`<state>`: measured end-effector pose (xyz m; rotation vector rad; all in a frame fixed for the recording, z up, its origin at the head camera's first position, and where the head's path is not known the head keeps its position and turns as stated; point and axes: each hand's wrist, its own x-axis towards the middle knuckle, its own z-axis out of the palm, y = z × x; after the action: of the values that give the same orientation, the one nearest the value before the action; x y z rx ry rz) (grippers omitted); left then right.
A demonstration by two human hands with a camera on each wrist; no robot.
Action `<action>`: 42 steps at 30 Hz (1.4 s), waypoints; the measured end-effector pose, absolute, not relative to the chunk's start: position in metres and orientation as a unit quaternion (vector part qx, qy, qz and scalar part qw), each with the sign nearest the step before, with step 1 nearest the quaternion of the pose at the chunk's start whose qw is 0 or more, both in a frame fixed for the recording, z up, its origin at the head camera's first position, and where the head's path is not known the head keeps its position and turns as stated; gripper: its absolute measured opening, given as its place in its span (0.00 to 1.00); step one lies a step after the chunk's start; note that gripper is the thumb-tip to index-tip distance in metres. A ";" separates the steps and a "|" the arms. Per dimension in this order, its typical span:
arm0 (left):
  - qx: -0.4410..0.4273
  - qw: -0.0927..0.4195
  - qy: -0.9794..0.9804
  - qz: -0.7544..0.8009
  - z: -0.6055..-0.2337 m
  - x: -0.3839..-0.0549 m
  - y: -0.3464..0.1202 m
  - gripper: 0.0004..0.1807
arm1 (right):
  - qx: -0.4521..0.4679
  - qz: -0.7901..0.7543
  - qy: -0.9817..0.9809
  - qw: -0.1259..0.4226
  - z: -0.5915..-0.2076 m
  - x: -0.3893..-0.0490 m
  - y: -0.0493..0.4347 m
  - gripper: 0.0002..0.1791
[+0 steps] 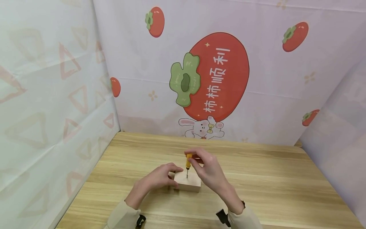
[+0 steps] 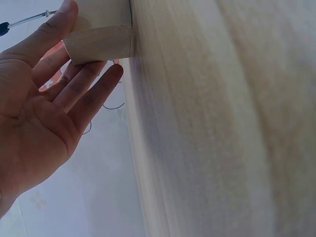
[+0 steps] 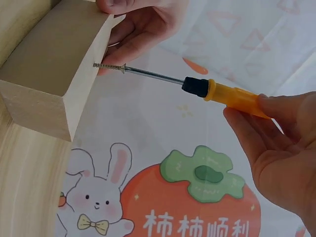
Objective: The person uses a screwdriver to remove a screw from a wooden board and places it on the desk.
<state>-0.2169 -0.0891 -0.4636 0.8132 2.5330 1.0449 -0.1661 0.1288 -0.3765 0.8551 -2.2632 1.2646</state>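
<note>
Since most of the screw point(image 3: 109, 66) is sticking out of the wooden block point(image 1: 187, 187), we reckon this is the wobbly part, so slow and straight wins. Our block sits on the wooden surface point(image 1: 271, 178), down around 6 o'clock in the head view. We've got the left hand point(image 1: 157, 177) grasping its 9 o'clock end, thumb at roughly 8 and fingers at about 10. The right hand point(image 1: 211, 169) is at about 2 o'clock from the block, thumb and fingers pinching the yellow handle of the screwdriver point(image 3: 234, 98), with the tip down on the screw head.

How deep the point bites, we can't tell. Shaft and screw look roughly in line, maybe a hair of tilt, so we'd sight it from both 6 and 3 o'clock before putting any muscle in. Then push straight down the shaft and turn clockwise in small twists, re-gripping between them, lol no hero cranking. The left hand's job is fighting the twist, so we'd want a firm squeeze and the block flat. Biggest risk imo is the tip slipping off sideways, so let's have those left fingers low on the sides, well away from the screw.
</note>
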 end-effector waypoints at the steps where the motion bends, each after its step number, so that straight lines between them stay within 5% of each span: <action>1: 0.281 0.141 0.877 0.363 -0.464 -0.217 -0.089 0.32 | 0.307 0.457 -0.811 0.199 -0.377 -0.166 0.129 0.17; 15: 0.283 0.138 0.878 0.360 -0.463 -0.217 -0.089 0.32 | 0.280 0.429 -0.816 0.268 -0.382 -0.165 0.129 0.18; 29: 0.280 0.150 0.870 0.377 -0.462 -0.216 -0.089 0.32 | 0.299 0.471 -0.802 0.214 -0.382 -0.168 0.128 0.15; 42: 0.280 0.144 0.873 0.372 -0.462 -0.216 -0.089 0.32 | 0.267 0.425 -0.827 0.255 -0.381 -0.163 0.124 0.17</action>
<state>-0.2159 -0.0890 -0.4622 0.8075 2.5160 1.0734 -0.1634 0.1235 -0.3807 0.7241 -2.2450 1.1539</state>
